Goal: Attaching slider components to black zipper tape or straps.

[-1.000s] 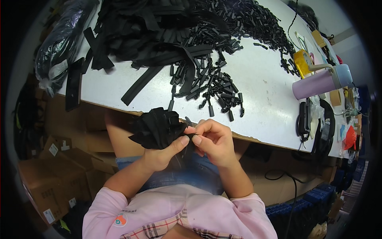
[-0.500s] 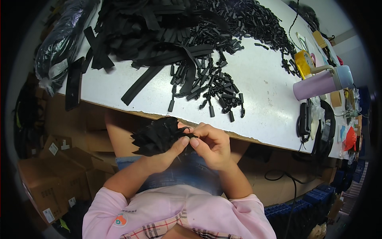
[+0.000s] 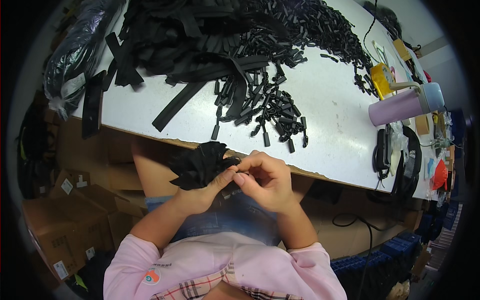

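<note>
Over my lap, just off the table's front edge, my left hand [image 3: 206, 196] is closed round a bundle of black zipper strips [image 3: 200, 167], whose ends fan out to the left. My right hand [image 3: 270, 182] pinches thumb against forefinger at the near end of that bundle, touching the left thumb. Whatever small piece lies between those right fingertips is hidden. On the white table [image 3: 320, 120], beyond both hands, lies a loose cluster of black zipper sliders with long pulls [image 3: 272, 110]. A heap of black zipper strips [image 3: 170, 45] covers the far left.
A larger pile of sliders [image 3: 310, 25] spreads along the back. At right stand a lilac tumbler [image 3: 395, 107] and a yellow tape roll [image 3: 381, 80], with a black pouch [image 3: 383, 150] nearer. Cardboard boxes [image 3: 70, 230] sit on the floor at left.
The zipper bundle has turned and gathered closer in my left hand. My right hand has shifted slightly, its fingertips still at the bundle's end. The table's contents look the same.
</note>
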Demonstrator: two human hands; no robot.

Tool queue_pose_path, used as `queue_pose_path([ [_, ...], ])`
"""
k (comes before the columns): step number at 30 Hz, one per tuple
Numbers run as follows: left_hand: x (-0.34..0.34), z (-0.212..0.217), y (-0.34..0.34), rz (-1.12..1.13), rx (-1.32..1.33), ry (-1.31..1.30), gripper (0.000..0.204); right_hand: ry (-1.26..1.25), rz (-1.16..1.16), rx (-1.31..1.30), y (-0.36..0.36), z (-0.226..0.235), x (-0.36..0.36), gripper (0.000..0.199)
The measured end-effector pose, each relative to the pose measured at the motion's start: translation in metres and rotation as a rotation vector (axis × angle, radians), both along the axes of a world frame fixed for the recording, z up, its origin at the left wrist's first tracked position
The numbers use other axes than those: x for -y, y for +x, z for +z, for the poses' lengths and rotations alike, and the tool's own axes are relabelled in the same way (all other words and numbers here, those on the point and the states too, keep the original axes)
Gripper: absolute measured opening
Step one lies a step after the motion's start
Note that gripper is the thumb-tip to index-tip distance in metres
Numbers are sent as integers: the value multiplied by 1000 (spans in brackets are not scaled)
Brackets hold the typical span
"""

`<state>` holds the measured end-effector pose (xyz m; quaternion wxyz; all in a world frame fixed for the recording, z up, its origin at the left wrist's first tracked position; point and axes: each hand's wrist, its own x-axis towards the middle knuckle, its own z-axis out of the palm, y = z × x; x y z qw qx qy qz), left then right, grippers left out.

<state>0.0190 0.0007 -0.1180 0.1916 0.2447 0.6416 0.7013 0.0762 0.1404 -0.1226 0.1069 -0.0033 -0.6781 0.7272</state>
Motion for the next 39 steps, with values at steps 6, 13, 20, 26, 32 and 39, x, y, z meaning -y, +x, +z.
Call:
queue_pose_path([
  [6, 5, 1, -12, 131, 205, 0, 13, 467, 327, 27, 1, 0, -2, 14],
  [13, 6, -5, -7, -101, 416, 42, 24, 769, -355, -480, -11, 11, 9, 38],
  [20, 8, 3, -10, -168, 692, 97, 27, -31, -120, -101, 10, 3, 7, 15],
  [26, 6, -4, -2, -136, 337, 20, 15, -209, -61, 59, 11, 2, 8, 4],
  [32, 3, -18, -12, -53, -591, 115, 14, -405, 32, 170, 11, -8, 3, 5],
  [39, 6, -15, 2, 99, 212, -21, 15, 1067, -434, -126, -36, 18, -24, 17],
])
